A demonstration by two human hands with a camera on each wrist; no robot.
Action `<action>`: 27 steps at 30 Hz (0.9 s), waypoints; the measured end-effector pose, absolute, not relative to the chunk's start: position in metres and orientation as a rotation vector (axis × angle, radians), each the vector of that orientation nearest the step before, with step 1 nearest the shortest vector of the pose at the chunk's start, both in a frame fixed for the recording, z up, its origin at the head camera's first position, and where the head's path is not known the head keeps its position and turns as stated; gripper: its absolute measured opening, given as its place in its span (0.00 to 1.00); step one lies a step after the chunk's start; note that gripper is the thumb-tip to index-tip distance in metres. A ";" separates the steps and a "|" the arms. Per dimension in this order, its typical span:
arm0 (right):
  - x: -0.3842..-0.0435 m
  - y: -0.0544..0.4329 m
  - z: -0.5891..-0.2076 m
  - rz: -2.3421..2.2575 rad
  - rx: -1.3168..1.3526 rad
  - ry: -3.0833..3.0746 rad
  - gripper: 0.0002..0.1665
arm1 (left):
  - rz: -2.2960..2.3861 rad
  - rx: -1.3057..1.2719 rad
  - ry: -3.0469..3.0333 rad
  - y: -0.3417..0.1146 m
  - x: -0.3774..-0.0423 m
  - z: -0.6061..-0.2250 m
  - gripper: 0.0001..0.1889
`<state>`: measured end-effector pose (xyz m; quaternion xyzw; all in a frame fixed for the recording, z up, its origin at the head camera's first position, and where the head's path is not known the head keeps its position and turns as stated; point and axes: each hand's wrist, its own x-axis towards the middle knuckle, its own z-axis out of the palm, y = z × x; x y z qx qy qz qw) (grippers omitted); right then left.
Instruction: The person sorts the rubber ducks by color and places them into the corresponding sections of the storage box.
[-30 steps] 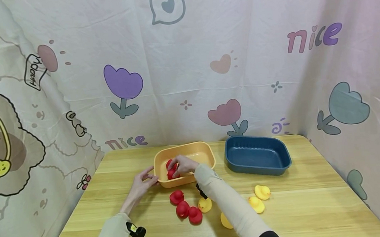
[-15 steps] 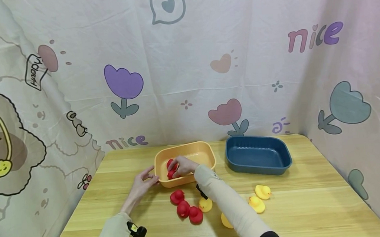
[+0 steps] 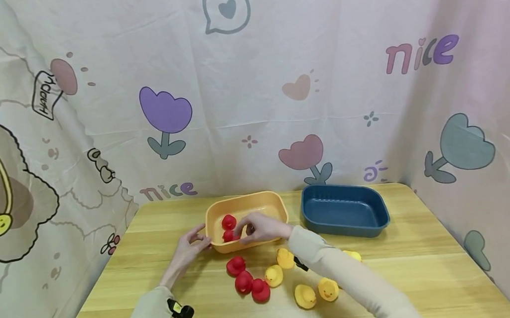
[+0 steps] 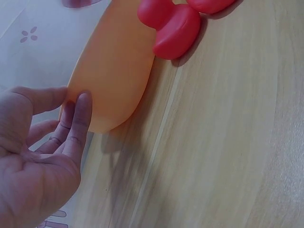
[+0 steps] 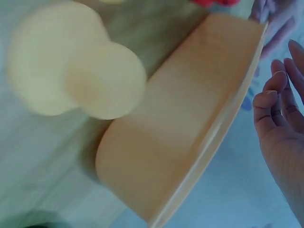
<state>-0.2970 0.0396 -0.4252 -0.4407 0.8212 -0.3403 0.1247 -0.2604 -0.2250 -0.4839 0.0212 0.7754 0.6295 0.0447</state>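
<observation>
My left hand (image 3: 189, 246) holds the left end of the orange plastic basin (image 3: 264, 196); in the left wrist view its thumb and bent fingers lie against the basin's rim and end wall. Inside the basin at the left sit two red rubber ducks, one farther back (image 3: 229, 221) and one nearer (image 3: 228, 236). Over the basin's front rim reaches my right hand (image 3: 262, 227), its fingertips just right of the nearer duck. In the right wrist view the right hand's fingers (image 5: 275, 85) are loosely bent, and nothing shows between them.
Three red ducks (image 3: 244, 282) lie in front of the basin. Several yellow ducks (image 3: 305, 296) are spread to their right, one (image 3: 352, 255) partly behind my right sleeve. A dark blue basin (image 3: 350, 230) stands at the back right, before a printed curtain (image 3: 240, 80).
My right hand has drawn back to the right, off the red ducks in the basin, and its forearm has swung right, uncovering more yellow ducks. The left hand stays in place.
</observation>
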 end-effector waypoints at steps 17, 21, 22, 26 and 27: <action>-0.244 0.076 -0.443 -0.882 -1.368 2.195 0.16 | 1.881 0.034 2.409 -0.225 -0.256 -0.483 0.34; -0.243 0.076 -0.447 -0.878 -1.357 2.199 0.17 | 1.866 0.042 2.412 -0.225 -0.257 -0.482 0.34; -0.243 0.075 -0.448 -0.873 -1.365 2.201 0.17 | 1.866 0.043 2.410 -0.225 -0.257 -0.482 0.34; -0.242 0.073 -0.451 -0.833 -1.402 2.210 0.17 | 1.861 0.048 2.403 -0.225 -0.258 -0.481 0.34; -0.242 0.073 -0.451 -0.823 -1.405 2.212 0.17 | 1.859 0.048 2.403 -0.225 -0.258 -0.480 0.34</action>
